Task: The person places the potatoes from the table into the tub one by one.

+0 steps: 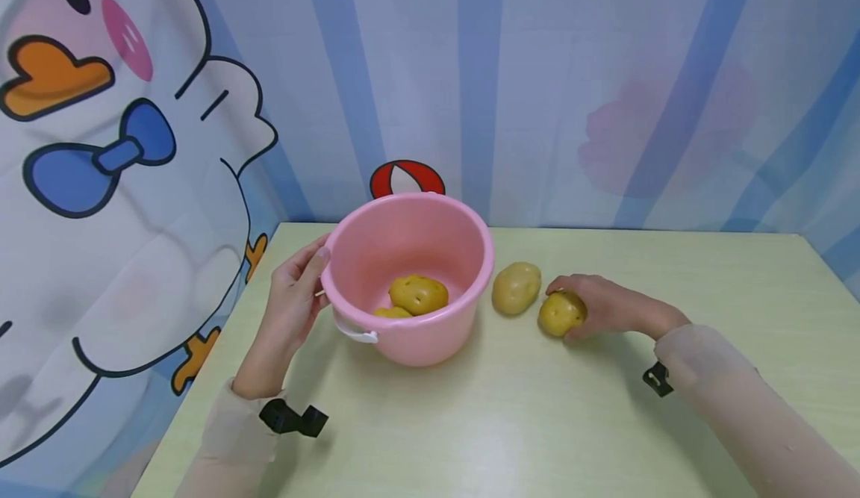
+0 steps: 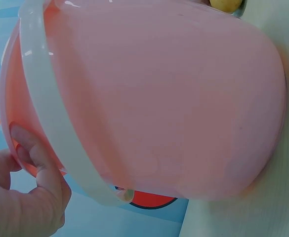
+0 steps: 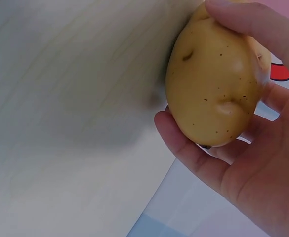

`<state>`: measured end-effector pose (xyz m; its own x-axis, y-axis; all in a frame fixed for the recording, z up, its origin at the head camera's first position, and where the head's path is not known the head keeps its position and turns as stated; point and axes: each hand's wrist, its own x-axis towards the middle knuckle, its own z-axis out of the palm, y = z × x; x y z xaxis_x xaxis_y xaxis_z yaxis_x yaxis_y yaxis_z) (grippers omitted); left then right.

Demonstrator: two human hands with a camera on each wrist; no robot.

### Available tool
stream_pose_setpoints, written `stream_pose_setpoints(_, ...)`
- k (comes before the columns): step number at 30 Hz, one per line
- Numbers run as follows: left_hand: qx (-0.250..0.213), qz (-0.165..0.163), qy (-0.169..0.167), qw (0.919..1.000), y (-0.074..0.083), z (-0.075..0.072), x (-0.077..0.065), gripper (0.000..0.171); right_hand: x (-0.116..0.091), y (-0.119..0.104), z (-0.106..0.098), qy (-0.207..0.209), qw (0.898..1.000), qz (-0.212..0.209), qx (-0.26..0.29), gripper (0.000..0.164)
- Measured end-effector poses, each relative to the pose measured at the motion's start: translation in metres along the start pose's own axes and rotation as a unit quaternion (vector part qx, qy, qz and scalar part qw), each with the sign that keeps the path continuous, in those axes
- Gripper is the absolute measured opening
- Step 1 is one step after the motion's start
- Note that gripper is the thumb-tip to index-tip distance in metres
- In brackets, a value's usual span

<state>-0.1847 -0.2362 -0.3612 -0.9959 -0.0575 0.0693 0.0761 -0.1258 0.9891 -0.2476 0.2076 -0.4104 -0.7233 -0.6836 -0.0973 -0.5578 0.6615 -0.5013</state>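
Note:
A pink bucket (image 1: 430, 345) with a white handle (image 2: 60, 113) stands on the table, tipped slightly toward the camera. My left hand (image 1: 292, 296) grips its rim at the left, the thumb outside or over the edge and fingers curled round it. Inside the bucket lie a yellow potato (image 1: 418, 294) and part of a second one (image 1: 393, 312). My right hand (image 1: 608, 305) holds another potato (image 3: 216, 84), thumb on one side and fingers curled on the other. Between that hand and the bucket, a paler potato (image 1: 516, 288) rests on the table.
The light wooden table (image 1: 510, 423) ends at a back edge close behind the bucket. A striped blue cloth (image 1: 537, 95) with cartoon prints hangs behind it and on the left side. Small black devices (image 1: 293, 417) sit on both wrists.

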Motion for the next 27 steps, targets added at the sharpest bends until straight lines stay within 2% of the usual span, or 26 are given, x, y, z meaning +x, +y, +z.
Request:
stream_pose_setpoints(19, 0.004, 0.008, -0.001, 1.0000, -0.002, -0.002, -0.001, 0.051, -0.009, -0.003, -0.015, 0.016, 1.000, 0.016, 0.008, 0.065)
stream_pose_setpoints(27, -0.007, 0.007, -0.004, 0.9999, -0.001, -0.001, 0.000, 0.050, -0.012, -0.005, -0.023, 0.026, 1.000, -0.003, 0.005, 0.063)
